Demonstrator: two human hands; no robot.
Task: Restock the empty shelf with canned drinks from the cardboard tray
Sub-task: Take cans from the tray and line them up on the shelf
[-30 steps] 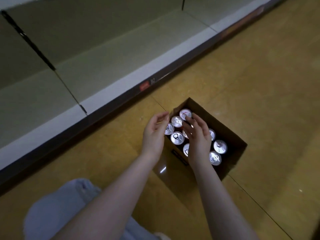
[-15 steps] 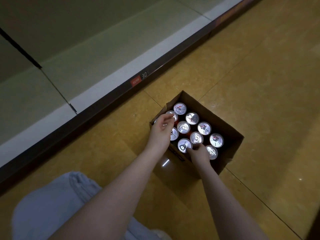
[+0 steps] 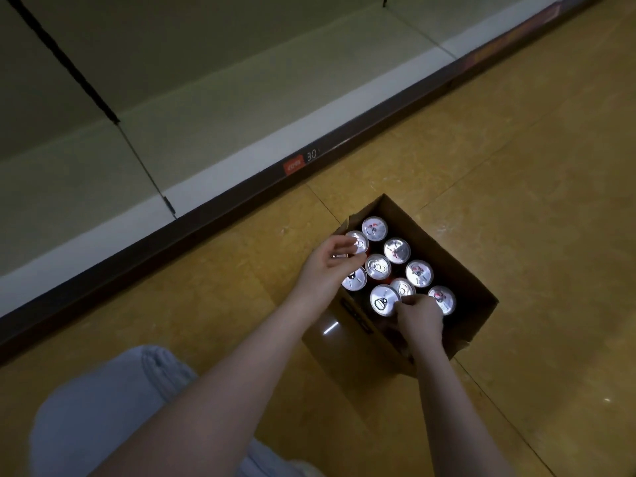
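Head view has the cardboard tray [image 3: 351, 339] sitting on the floor [image 3: 516, 201], its cans [image 3: 396, 250] packed upright with their tops facing the camera. The left hand [image 3: 327, 270] curls round the corner can [image 3: 340, 256] at the tray's left corner, most of it hidden under the fingers. The right hand [image 3: 421, 321] appears to pinch the rim of the near-edge can [image 3: 384, 300], though the hand hides how far the fingers reach. The empty shelf [image 3: 206, 115] lies beyond the tray's left edge, so the left hand is the nearer one. Each can's long axis stands vertical, so it probably has to rise straight up past the tray wall before crossing leftward to the shelf
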